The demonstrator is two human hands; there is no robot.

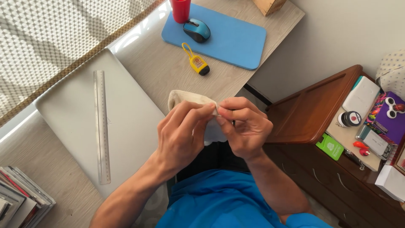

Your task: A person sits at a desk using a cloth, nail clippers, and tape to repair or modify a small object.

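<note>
Wooden desk (168, 71) behind; left hand (181, 135), right hand (244, 126) both pinching cream cloth (187, 98), probably sock, between fingertips.

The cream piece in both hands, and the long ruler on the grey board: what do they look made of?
Cream piece: soft fabric, matte; it folds limply between the left hand and right hand. Ruler: probably clear plastic, as the grey board shows through it.

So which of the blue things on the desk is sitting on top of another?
The blue computer mouse: it rests on the flat blue pad, beside a red cup.
</note>
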